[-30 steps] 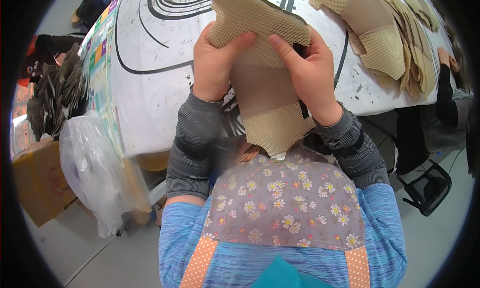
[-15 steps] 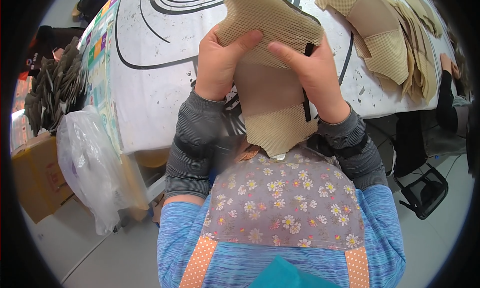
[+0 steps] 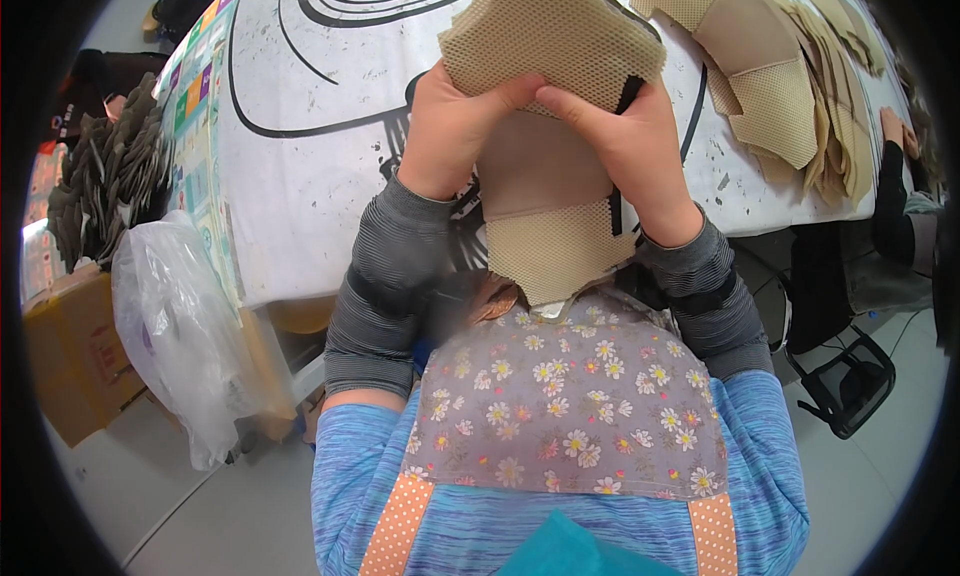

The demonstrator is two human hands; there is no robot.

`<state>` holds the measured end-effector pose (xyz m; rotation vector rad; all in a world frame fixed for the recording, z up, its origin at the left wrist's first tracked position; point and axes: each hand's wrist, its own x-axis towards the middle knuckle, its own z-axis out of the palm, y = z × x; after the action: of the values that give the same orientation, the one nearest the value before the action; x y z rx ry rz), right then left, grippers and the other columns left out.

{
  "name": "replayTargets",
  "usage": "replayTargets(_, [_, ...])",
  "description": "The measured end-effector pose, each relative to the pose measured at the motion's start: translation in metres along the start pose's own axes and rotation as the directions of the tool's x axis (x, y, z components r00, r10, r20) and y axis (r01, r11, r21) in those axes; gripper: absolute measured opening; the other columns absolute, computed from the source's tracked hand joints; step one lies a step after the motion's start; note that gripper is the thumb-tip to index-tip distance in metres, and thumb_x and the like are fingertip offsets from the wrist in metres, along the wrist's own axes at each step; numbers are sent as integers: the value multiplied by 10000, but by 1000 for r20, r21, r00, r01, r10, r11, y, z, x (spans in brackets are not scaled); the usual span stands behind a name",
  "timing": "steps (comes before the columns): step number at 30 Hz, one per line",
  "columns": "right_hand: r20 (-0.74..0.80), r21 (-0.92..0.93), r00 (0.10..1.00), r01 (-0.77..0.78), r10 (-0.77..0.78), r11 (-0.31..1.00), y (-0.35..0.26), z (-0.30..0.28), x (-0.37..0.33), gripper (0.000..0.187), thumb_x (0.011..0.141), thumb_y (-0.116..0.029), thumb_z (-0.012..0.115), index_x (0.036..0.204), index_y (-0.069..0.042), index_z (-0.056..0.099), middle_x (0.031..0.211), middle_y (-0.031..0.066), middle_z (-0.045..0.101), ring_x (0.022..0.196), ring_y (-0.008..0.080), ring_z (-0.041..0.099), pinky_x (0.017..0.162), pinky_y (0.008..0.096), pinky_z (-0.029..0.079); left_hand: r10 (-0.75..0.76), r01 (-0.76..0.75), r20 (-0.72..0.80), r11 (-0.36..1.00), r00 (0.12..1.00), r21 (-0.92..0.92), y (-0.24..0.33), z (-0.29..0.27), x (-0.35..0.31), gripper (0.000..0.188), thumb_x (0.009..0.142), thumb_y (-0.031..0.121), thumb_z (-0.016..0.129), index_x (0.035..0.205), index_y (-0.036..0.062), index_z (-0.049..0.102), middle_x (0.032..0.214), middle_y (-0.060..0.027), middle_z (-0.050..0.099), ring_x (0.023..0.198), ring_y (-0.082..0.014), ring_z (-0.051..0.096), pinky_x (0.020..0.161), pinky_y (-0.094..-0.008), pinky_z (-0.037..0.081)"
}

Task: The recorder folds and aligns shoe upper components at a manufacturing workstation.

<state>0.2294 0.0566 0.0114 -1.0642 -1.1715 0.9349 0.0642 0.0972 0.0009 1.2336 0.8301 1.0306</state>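
A beige mesh fabric piece (image 3: 555, 41) is held up in front of me, with a smooth tan band across its middle and more mesh at its lower end. It seems layered, though how many layers I cannot tell. My left hand (image 3: 447, 131) grips its left edge and my right hand (image 3: 640, 151) its right edge. Both thumbs press on the front, their tips almost meeting, while the other fingers are hidden behind. Black strips (image 3: 616, 211) run along the right edge. The lower tip hangs against my flowered apron (image 3: 570, 396).
A white table cover (image 3: 330, 196) with black line drawings lies under my hands. Similar beige pieces (image 3: 770, 86) are piled at the right, near another person's hand (image 3: 893, 126). At the left are a stack of dark grey pieces (image 3: 110, 176), a clear plastic bag (image 3: 180, 336) and a cardboard box (image 3: 75, 356).
The upper mesh end has shifted slightly right in my hands. My left hand has moved a little right and its thumb now lies closer to the right thumb.
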Motion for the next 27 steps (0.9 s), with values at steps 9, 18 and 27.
replayTargets(9, [-7, 100, 980, -196, 198, 975, 7, -12, 0, 367, 898, -241, 723, 1115, 40, 630, 989, 57, 691, 880, 112, 618, 774, 280, 511, -189, 188, 48, 860, 981, -474, 4, -2, 5, 374, 943, 222, 661, 1204, -33, 577, 1101, -92, 668, 966, -154, 646, 832, -285, 529])
replayTargets(18, [169, -145, 979, -93, 117, 985, 7, -18, -4, 416, 877, -211, 730, 1173, 42, 582, 1044, 99, 689, 934, 157, 641, 837, 288, 506, -191, 175, -20, 932, 981, -316, 4, -4, 2, 396, 902, 178, 700, 1216, -28, 574, 1126, -113, 664, 963, -198, 656, 859, -322, 537])
replayTargets(27, [156, -153, 983, 123, -99, 981, 8, -38, 12, 470, 931, -228, 667, 1287, 17, 483, 1128, 99, 655, 1000, 152, 623, 820, 305, 514, -133, 125, 46, 982, 990, 140, 16, -13, -3, 375, 950, 211, 624, 1188, -76, 581, 1108, -117, 668, 973, -151, 631, 847, -298, 505])
